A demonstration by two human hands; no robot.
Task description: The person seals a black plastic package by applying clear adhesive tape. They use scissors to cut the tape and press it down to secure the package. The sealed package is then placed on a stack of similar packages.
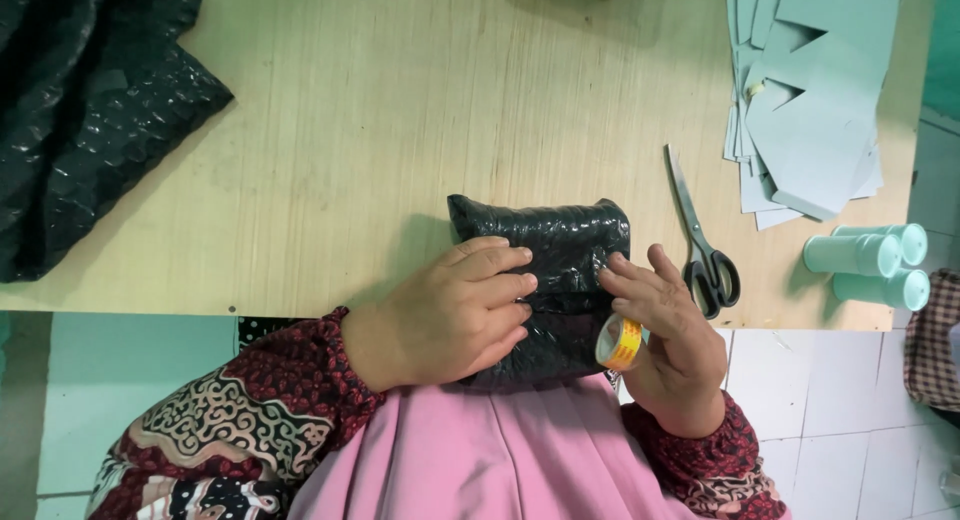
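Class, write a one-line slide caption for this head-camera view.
Left hand presses a black bubble-wrapped parcel while right hand holds a tape roll.

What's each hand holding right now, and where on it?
Left hand presses flat on the front of the black bubble-wrap parcel, fingers across its middle. Right hand holds a roll of tape by its ring, fingertips touching the parcel's right edge.

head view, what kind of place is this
Probably a small packing workstation. A black bubble-wrapped parcel lies at the edge of a pale wooden table, the left hand pressing it and the right hand holding a yellow tape roll. Black-handled scissors and black bubble wrap lie nearby.
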